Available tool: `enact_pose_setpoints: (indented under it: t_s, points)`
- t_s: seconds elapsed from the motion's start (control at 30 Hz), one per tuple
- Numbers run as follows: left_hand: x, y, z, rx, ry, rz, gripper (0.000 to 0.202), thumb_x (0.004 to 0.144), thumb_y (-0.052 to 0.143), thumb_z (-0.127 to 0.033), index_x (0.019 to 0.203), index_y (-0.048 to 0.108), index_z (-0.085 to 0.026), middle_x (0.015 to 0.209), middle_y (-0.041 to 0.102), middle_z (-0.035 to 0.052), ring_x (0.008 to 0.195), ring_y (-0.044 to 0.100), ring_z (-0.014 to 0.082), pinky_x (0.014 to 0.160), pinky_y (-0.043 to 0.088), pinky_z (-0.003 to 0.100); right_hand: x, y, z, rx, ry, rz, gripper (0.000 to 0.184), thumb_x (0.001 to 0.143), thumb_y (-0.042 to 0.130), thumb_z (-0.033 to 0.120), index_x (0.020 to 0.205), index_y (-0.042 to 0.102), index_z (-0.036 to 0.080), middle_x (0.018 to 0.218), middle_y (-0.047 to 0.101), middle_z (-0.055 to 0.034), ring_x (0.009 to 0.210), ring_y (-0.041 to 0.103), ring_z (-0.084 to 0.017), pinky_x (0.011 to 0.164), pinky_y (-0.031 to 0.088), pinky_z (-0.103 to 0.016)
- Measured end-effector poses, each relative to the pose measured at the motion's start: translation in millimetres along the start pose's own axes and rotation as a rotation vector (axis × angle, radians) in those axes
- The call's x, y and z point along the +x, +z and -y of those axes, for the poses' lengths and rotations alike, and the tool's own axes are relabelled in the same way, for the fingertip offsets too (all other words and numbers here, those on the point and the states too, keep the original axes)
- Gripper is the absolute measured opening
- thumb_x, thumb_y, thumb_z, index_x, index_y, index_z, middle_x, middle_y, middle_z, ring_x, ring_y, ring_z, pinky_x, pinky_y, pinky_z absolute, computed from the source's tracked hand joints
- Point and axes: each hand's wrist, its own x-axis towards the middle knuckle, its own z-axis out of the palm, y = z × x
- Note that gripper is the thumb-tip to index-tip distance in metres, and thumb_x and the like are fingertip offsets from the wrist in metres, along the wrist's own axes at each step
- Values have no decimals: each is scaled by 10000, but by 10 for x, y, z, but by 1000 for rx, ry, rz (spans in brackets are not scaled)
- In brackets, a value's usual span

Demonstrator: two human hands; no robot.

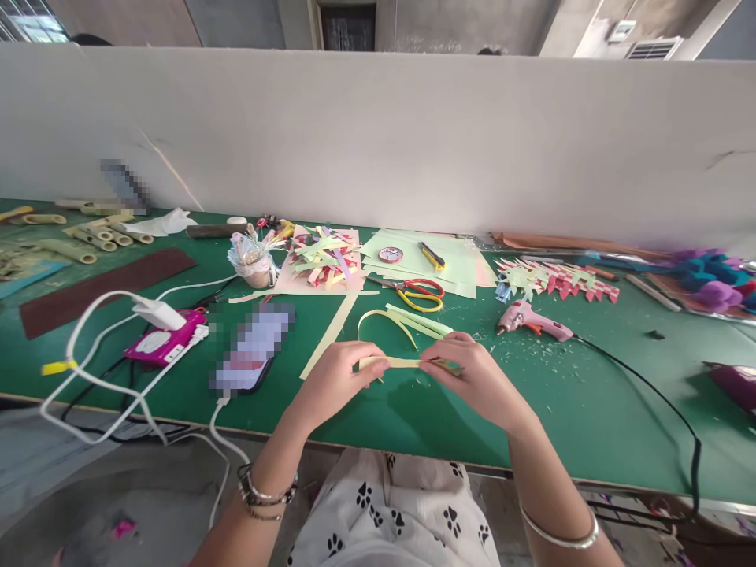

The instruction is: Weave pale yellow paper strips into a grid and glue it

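Both my hands hold one pale yellow-green paper strip (pixel 397 362) just above the green table (pixel 591 409). My left hand (pixel 339 374) pinches its left end, fingers closed. My right hand (pixel 476 374) pinches the right end, where the strip looks folded. Beyond the hands lie more loose pale strips (pixel 407 319), some curled. Red-and-yellow scissors (pixel 416 292) lie behind those. A pink glue gun (pixel 531 321) rests to the right, its black cord running off the front edge.
A phone (pixel 251 346) on a white cable lies left of my hands, beside a pink box and charger (pixel 162 335). Cut paper pieces (pixel 322 256), green sheets (pixel 449 260), a tape roll (pixel 390 254), a utility knife (pixel 433 256) and folded paper points (pixel 555 279) line the back. A white partition stands behind.
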Motion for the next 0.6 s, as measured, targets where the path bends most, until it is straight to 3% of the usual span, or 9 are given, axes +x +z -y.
enact_pose_setpoints:
  t_s: [0.13, 0.4, 0.6]
  points:
    - [-24, -46, 27, -58, -49, 4, 240, 847, 498, -352, 743, 640, -188, 698, 653, -11, 530, 555, 96, 553, 410, 199, -19, 6, -63, 39, 51, 11, 183, 871, 483, 307, 813, 627, 210, 816, 668, -26, 801, 582, -169, 729, 436, -293]
    - [-20, -67, 161, -335, -166, 131, 296, 865, 461, -378, 748, 610, -150, 775, 692, 33, 518, 572, 93, 560, 424, 217, -76, -8, -112, 208, 153, 81, 181, 855, 485, 299, 842, 633, 196, 834, 664, -29, 685, 590, -126, 583, 458, -220]
    - [-22, -24, 168, -407, -156, 92, 337, 878, 414, -436, 1032, 555, -171, 768, 658, 22, 609, 579, 114, 659, 452, 251, -56, 14, -115, 218, 180, 101, 198, 849, 489, 321, 823, 635, 191, 823, 663, -36, 684, 586, -136, 565, 447, -225]
